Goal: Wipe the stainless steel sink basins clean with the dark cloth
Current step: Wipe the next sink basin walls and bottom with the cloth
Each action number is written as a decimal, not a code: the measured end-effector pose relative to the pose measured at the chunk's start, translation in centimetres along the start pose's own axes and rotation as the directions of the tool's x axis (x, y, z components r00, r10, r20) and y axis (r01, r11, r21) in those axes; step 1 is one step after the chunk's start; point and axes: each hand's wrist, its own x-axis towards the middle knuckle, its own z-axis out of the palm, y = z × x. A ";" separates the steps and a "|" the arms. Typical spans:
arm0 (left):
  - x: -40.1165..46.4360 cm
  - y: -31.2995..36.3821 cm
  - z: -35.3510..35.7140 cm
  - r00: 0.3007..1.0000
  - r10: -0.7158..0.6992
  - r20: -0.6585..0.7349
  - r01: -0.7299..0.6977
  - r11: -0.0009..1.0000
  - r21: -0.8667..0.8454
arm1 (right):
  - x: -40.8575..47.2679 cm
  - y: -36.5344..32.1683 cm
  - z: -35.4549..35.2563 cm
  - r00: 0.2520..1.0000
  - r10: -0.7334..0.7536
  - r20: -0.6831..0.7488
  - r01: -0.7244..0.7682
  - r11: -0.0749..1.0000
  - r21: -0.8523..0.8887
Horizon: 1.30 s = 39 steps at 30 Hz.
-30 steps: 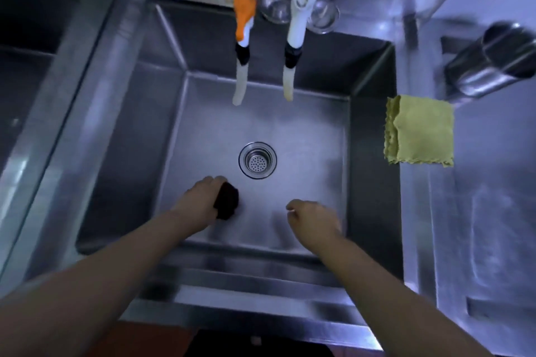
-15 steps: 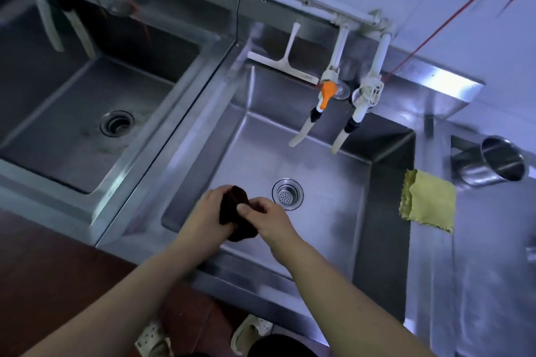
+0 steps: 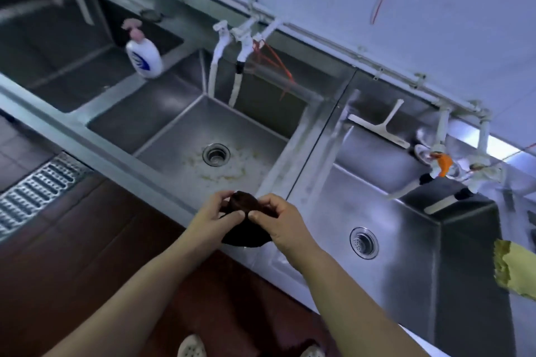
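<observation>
The dark cloth [image 3: 243,202] is held up between both hands above the front rim of the sinks. My left hand [image 3: 215,214] pinches its left side and my right hand [image 3: 279,218] pinches its right side, thumbs nearly touching. Behind the hands lies the middle basin [image 3: 179,136], with pale yellowish residue around its drain [image 3: 216,154]. The right basin [image 3: 400,229] has a round drain strainer [image 3: 364,242] and looks smooth. A third basin [image 3: 58,66] shows at the far left.
A white soap bottle with a pink pump [image 3: 144,53] stands on the divider at the left. A white squeegee [image 3: 380,127] lies behind the right basin. Taps with hoses [image 3: 240,58] hang over the basins. A yellow cloth [image 3: 514,268] drapes at the right edge. A floor grate [image 3: 34,185] lies left.
The cloth has left the floor of the right basin. Both hands have lifted it and moved left, and the view has swung left onto the middle basin.
</observation>
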 end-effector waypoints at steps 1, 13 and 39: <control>0.1 0.3 -2.0 0.999 0.008 -0.052 -0.006 0.999 0.040 | 0.6 -0.6 1.5 1.000 -0.012 0.000 0.012 1.000 -0.006; 8.1 1.9 -12.1 1.000 0.003 -0.017 0.005 0.910 0.414 | 9.7 -3.5 6.8 0.993 -0.077 -0.092 0.080 0.996 0.026; 37.8 -7.6 -13.0 0.953 -0.273 0.134 0.110 0.720 0.685 | 34.7 6.8 5.7 0.887 0.207 -0.414 -0.370 0.854 -0.366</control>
